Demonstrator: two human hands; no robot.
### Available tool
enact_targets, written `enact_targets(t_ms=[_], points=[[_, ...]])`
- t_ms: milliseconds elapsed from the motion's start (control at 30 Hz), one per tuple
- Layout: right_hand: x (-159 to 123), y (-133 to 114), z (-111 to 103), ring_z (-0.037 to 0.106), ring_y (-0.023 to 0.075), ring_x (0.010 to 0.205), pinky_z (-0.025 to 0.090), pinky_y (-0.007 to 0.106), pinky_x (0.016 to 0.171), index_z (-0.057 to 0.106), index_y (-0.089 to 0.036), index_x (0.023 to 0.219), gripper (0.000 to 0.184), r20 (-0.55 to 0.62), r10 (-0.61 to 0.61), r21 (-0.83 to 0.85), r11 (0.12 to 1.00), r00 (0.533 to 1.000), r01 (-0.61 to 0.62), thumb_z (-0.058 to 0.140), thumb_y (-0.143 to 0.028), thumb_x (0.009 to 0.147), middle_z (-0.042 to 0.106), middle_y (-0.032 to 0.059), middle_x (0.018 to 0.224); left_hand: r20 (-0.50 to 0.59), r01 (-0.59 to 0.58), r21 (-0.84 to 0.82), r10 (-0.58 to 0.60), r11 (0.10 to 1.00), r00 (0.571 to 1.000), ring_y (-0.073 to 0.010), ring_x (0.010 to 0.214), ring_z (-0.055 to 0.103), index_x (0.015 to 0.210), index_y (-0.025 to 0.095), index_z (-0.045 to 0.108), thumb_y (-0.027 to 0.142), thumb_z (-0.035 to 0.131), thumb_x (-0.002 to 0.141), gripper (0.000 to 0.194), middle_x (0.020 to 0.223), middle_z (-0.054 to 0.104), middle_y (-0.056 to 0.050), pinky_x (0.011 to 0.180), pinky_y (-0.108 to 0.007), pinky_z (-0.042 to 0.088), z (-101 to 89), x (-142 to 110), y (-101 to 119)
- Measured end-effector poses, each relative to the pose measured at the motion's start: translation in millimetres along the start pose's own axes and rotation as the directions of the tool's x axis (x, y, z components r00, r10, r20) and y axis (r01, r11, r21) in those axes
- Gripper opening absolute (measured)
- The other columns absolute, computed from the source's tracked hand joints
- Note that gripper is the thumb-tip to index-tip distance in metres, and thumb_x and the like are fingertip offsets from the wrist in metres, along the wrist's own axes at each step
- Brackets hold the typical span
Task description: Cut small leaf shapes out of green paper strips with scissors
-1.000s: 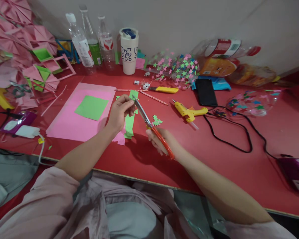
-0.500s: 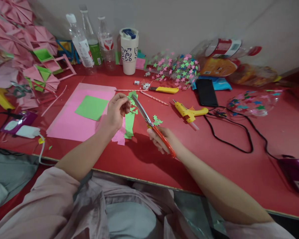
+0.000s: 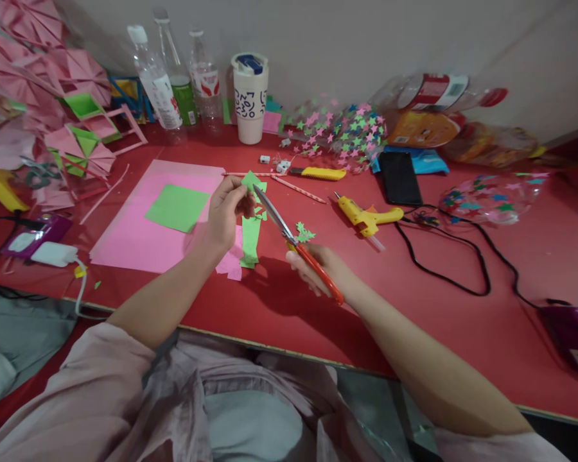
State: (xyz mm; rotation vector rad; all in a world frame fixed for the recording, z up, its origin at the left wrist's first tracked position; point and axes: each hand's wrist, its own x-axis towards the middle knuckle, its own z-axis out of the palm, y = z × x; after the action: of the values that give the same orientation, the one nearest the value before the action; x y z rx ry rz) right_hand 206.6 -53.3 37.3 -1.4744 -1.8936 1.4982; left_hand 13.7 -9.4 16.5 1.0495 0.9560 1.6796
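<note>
My left hand [image 3: 228, 208] is closed in a pinch on a small green paper piece [image 3: 251, 179], whose far edge shows beyond the fingertips. In my right hand [image 3: 318, 269] are red-handled scissors [image 3: 313, 260], their blades pointing up and left toward that piece. The blade tips look close to the paper; whether they touch it I cannot tell. Below lie a green paper strip [image 3: 250, 244] with small cuttings and some pink paper strips [image 3: 231, 262]. Several small green paper stars [image 3: 304, 232] rest just beyond my right hand.
A green square [image 3: 178, 208] lies on a pink sheet [image 3: 130, 240]. Behind are a yellow cutter [image 3: 322, 173], a white cup [image 3: 250, 96] and upright bottles [image 3: 161, 96]. A yellow glue gun [image 3: 366, 217], a phone [image 3: 401, 178] and a black cord [image 3: 443, 282] lie to the right.
The green piece at my left fingertips has turned and shows more of its surface. My right hand and the scissors have shifted very slightly right.
</note>
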Motion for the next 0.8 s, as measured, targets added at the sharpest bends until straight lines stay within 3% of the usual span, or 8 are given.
enact_targets(t_ms=[367,800], points=[[1.8,3.4,-2.0,0.041,0.0080,0.031,0.033,0.022,0.034,0.044,-0.020,0.067,0.045,0.018,-0.005,-0.040,0.999,1.000,0.006,0.055,-0.063,0.071,0.038,-0.0079,0.047,0.094,-0.074,0.102,0.064,0.992,0.993,-0.0025,0.042,0.044,0.067,0.018,0.047,0.029,0.054,0.083,0.020,0.051,0.048,0.006,0.042,-0.016,0.036,0.2,-2.3,1.0],[2.9,1.4,-1.7,0.037,0.0070,0.029,0.031,0.022,0.033,0.042,-0.020,0.063,0.045,-0.016,0.002,0.010,1.000,1.000,-0.002,0.058,-0.061,0.070,0.037,-0.0086,0.043,0.107,0.065,0.070,-0.072,0.995,0.992,-0.0021,0.039,0.043,0.063,0.018,0.048,0.022,0.054,0.076,0.015,0.049,0.050,0.006,0.037,-0.015,0.033,-2.2,-0.3,2.6]])
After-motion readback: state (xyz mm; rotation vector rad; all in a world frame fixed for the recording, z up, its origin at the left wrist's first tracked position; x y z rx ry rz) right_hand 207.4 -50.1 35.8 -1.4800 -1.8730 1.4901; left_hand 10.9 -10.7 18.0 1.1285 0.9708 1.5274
